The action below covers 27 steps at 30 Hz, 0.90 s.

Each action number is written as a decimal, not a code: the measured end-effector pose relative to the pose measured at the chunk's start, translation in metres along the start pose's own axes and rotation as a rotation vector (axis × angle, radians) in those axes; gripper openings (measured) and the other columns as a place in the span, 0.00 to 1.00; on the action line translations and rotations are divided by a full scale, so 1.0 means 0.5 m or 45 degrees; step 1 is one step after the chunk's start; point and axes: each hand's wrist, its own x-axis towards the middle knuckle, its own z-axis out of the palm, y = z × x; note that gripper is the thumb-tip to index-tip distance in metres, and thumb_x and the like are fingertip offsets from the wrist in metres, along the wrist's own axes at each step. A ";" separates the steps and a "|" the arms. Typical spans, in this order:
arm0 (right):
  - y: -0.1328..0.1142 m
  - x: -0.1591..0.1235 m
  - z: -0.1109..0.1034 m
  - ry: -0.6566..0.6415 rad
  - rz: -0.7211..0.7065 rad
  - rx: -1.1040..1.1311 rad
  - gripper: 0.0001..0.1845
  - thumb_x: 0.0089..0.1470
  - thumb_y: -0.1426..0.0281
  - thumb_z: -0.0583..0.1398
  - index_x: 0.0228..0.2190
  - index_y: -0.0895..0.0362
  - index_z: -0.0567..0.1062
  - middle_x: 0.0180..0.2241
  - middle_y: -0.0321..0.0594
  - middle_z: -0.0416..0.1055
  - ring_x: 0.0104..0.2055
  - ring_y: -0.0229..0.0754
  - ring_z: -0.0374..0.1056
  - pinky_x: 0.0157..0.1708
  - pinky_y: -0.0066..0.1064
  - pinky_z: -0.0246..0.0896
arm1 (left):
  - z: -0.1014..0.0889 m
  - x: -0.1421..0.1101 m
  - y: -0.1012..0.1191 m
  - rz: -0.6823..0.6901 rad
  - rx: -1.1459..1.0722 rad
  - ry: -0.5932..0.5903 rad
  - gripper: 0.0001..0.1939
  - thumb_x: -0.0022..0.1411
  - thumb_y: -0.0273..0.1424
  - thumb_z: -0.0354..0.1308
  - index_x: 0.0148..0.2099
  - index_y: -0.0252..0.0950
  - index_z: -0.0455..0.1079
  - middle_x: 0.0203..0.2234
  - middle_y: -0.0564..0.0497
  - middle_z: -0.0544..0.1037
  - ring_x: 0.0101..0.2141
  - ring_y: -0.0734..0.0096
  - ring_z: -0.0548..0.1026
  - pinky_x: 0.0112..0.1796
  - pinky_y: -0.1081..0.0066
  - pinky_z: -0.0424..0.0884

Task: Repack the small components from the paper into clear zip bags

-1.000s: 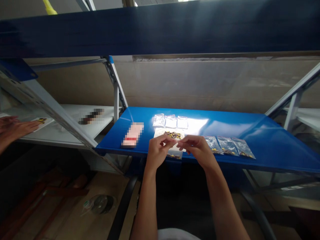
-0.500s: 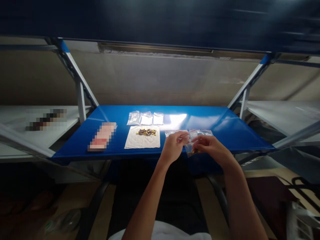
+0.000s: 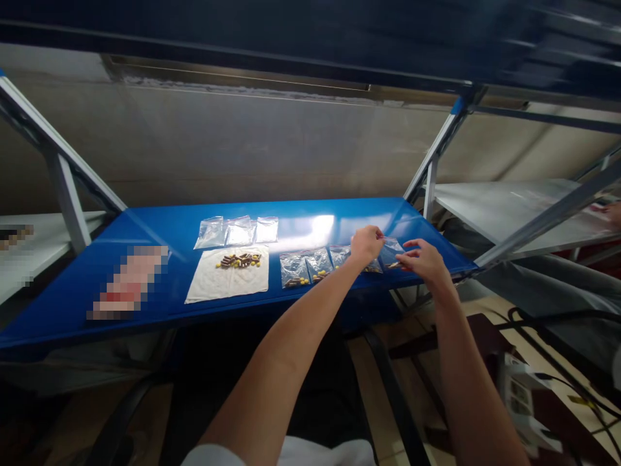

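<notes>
My left hand [image 3: 367, 246] has its fingertips closed on the top corner of a clear zip bag [image 3: 392, 251], the rightmost in a row on the blue table. Fingers apart, my right hand [image 3: 423, 260] is at that bag's right side; whether it touches the plastic is unclear. Small pieces show low in this bag. Further left in the row are several zip bags [image 3: 294, 266] with brown and yellow capsules, partly covered by my left hand and forearm. More capsules [image 3: 237, 261] lie loose on a white cloth [image 3: 226, 285].
Three flat zip bags [image 3: 239, 231] lie behind the cloth on the blue table [image 3: 291, 213]. A blurred-out pinkish item [image 3: 130, 281] is at the left. Metal struts [image 3: 436, 152] rise at both sides beneath an overhanging blue panel [image 3: 291, 39]. White tables [image 3: 504, 204] flank this one.
Both hands have moved from holding a bag in front of me to the right end of the row, where the bag now lies. My right fingers have spread. The view has swung right.
</notes>
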 end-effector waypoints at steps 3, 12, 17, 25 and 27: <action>0.025 -0.002 0.012 -0.011 0.043 -0.180 0.24 0.47 0.65 0.68 0.46 0.57 0.76 0.27 0.39 0.77 0.23 0.44 0.74 0.28 0.34 0.71 | 0.036 -0.009 -0.003 0.017 0.086 0.002 0.07 0.64 0.29 0.63 0.43 0.35 0.80 0.40 0.41 0.83 0.45 0.55 0.77 0.53 0.55 0.68; 0.053 -0.030 0.053 0.171 -0.297 -0.577 0.16 0.56 0.64 0.57 0.37 0.59 0.81 0.33 0.51 0.79 0.37 0.53 0.73 0.41 0.41 0.62 | -0.005 -0.064 -0.026 0.294 0.084 0.123 0.15 0.68 0.25 0.54 0.54 0.32 0.75 0.48 0.37 0.76 0.50 0.55 0.74 0.52 0.62 0.69; 0.063 -0.030 0.064 0.196 -0.278 -0.644 0.19 0.56 0.60 0.55 0.37 0.59 0.81 0.34 0.54 0.77 0.38 0.56 0.72 0.40 0.43 0.62 | -0.113 -0.156 -0.056 0.278 -0.210 0.302 0.12 0.68 0.25 0.55 0.51 0.34 0.76 0.43 0.44 0.78 0.37 0.69 0.77 0.44 0.69 0.74; -0.059 -0.104 0.107 0.471 -0.460 -0.392 0.15 0.58 0.63 0.56 0.36 0.57 0.80 0.39 0.56 0.77 0.46 0.60 0.72 0.47 0.49 0.63 | -0.345 -0.383 -0.175 -0.146 -0.642 0.711 0.12 0.63 0.32 0.59 0.45 0.37 0.80 0.32 0.49 0.80 0.28 0.74 0.74 0.28 0.76 0.67; -0.126 -0.122 0.132 0.404 -0.450 -0.076 0.14 0.59 0.61 0.58 0.38 0.55 0.80 0.38 0.50 0.79 0.40 0.53 0.74 0.42 0.43 0.66 | -0.404 -0.404 -0.226 -0.250 -0.838 0.774 0.14 0.62 0.34 0.59 0.46 0.35 0.80 0.30 0.48 0.80 0.25 0.76 0.71 0.23 0.78 0.61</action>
